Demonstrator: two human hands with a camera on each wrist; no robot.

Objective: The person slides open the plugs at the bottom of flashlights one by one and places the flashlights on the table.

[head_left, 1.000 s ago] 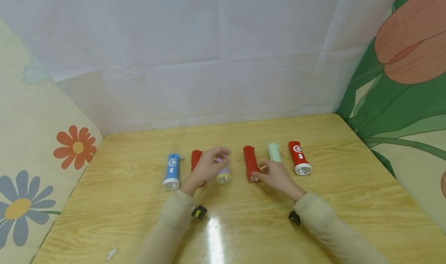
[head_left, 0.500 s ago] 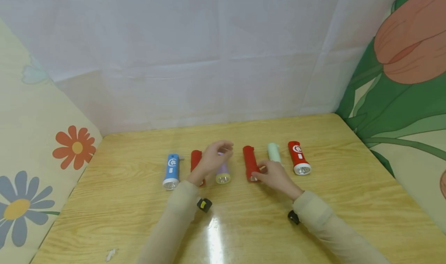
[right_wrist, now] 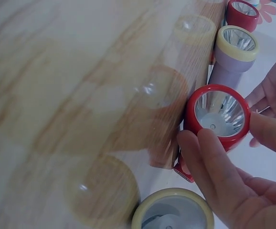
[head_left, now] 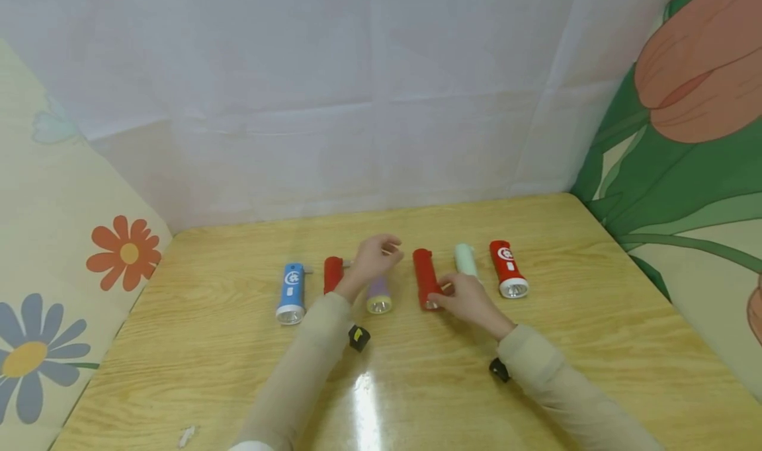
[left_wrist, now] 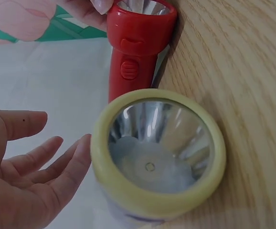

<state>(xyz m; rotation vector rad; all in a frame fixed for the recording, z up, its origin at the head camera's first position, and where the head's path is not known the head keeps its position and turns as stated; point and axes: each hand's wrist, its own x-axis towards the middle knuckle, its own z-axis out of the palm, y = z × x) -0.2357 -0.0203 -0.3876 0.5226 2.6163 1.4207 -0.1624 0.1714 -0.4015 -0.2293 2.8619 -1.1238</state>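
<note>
Several flashlights lie in a row on a wooden table. My right hand [head_left: 473,300] pinches the lens end of a plain red flashlight [head_left: 425,270]. In the right wrist view, thumb and fingertips [right_wrist: 209,148] sit on opposite sides of its red rim [right_wrist: 191,114]. My left hand [head_left: 375,258] hovers over a purple flashlight [head_left: 379,287] with a cream head, partly covering it. The left wrist view shows that hand's fingers [left_wrist: 47,157] loosely bent beside the cream rim [left_wrist: 216,143], with nothing between thumb and fingers.
To the left lie a blue flashlight [head_left: 291,289] and another red one [head_left: 333,272], partly behind my left arm. At right are a mint green flashlight [head_left: 465,259], partly behind my right hand, and a red-and-white one [head_left: 508,266]. A white sheet [head_left: 375,107] hangs behind the table [head_left: 417,385].
My left hand has risen and moved right and away from me, uncovering more of the left red flashlight. My right hand stays on the plain red flashlight.
</note>
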